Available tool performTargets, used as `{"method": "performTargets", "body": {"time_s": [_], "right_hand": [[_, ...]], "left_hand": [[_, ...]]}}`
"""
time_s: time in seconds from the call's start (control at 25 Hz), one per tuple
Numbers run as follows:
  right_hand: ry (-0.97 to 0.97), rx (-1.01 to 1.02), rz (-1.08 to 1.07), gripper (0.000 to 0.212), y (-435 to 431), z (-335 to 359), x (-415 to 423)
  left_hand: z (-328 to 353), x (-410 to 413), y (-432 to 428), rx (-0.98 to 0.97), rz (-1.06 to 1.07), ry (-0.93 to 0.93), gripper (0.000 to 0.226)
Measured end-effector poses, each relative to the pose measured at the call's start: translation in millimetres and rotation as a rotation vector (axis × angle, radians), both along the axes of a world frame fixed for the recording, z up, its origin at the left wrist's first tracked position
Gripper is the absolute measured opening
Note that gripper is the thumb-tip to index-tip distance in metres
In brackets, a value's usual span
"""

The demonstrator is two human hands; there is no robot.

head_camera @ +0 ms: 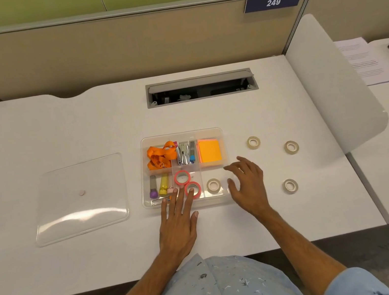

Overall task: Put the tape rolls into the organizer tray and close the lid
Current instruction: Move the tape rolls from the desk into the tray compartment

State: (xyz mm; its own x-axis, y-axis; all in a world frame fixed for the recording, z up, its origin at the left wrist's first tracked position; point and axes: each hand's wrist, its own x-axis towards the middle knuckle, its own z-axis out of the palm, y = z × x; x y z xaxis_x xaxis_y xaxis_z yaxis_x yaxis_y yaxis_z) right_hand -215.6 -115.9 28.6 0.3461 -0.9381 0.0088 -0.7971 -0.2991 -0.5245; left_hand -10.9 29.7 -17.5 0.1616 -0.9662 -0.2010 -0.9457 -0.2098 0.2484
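Observation:
A clear organizer tray sits mid-desk. Two red tape rolls lie in its front middle compartment, and a clear tape roll lies in the front right one. Three more clear tape rolls lie on the desk to the right. The clear lid lies flat to the left of the tray. My left hand lies flat with straight fingers, its fingertips over the tray's front edge and the nearer red roll. My right hand hovers with spread, relaxed fingers at the tray's right front corner, holding nothing.
The tray also holds an orange lanyard, a stapler, orange sticky notes and markers. An open cable hatch is at the back of the desk. A white divider panel stands at the right.

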Motion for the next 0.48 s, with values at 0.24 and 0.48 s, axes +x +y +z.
{"method": "performTargets", "body": {"time_s": [0.24, 0.48], "right_hand": [[-0.006, 0.012, -0.400, 0.034, -7.3, -5.1, -44.6], [0.001, 0.110, -0.705, 0.047, 5.9, -14.5, -79.5]], "left_hand": [[0.2, -0.9, 0.3, -0.029, 0.003, 0.026, 0.067], [-0.6, -0.1, 1.2, -0.052, 0.006, 0.019, 0.064]]}}
